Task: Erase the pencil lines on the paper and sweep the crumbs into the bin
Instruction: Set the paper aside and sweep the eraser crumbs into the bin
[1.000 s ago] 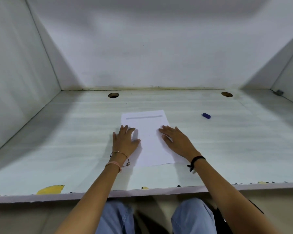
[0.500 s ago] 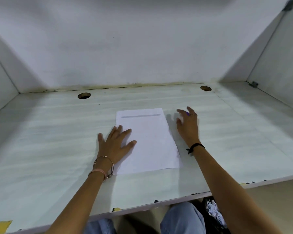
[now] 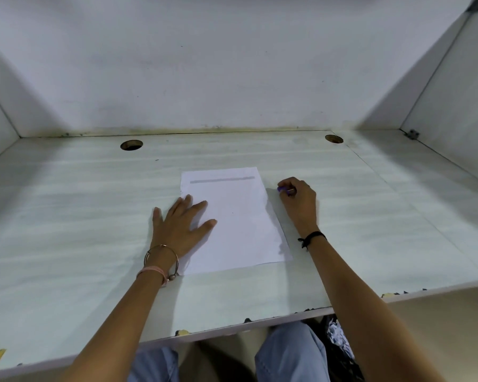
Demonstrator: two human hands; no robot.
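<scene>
Paper lies mid-desk, with a grey pencil band across its 12 o'clock end, not yet erased.

Change: 1 s back the purple eraser lay loose on the desk. Now the right hand is curled round it, just off the sheet's 2 o'clock corner. Left hand lies flat with fingers spread, pinning the 9 o'clock edge. I judge rubbing can start.

Bin sits under the desk at 5 o'clock, with crumpled white scraps inside.
</scene>
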